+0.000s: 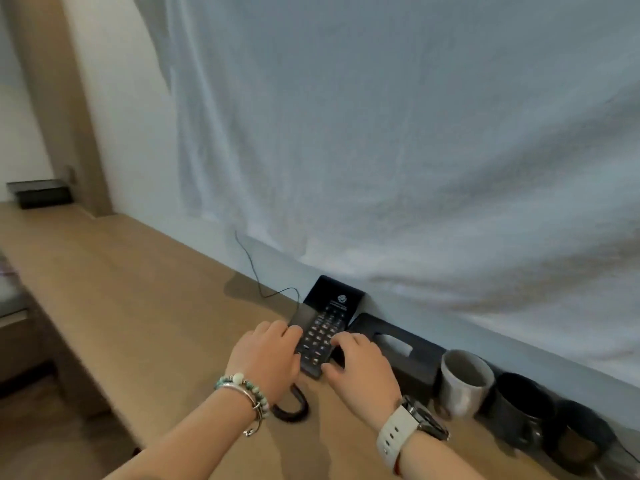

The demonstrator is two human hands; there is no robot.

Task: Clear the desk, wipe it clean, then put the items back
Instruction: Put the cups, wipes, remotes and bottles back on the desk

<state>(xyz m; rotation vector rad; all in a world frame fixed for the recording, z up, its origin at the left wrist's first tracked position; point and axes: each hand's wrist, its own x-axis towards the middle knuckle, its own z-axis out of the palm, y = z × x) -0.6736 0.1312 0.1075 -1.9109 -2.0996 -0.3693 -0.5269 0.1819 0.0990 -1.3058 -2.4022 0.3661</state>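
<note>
A black desk telephone [327, 320] with a keypad stands on the wooden desk [145, 306] against the back wall. My left hand [268, 358] grips its left side, where the handset lies. My right hand [360, 362] holds its right front corner, fingers curled over the keypad edge. A coiled black cord [291, 408] loops on the desk just below my left wrist. A thin cable [258, 278] runs from the phone up behind the white cloth.
Right of the phone stand a black tissue box [401, 355], a grey cup [464, 382], a black mug [519, 407] and another dark cup [581, 438] in a row along the wall. A white cloth [415, 150] hangs over the wall. A black box [40, 194] sits far left.
</note>
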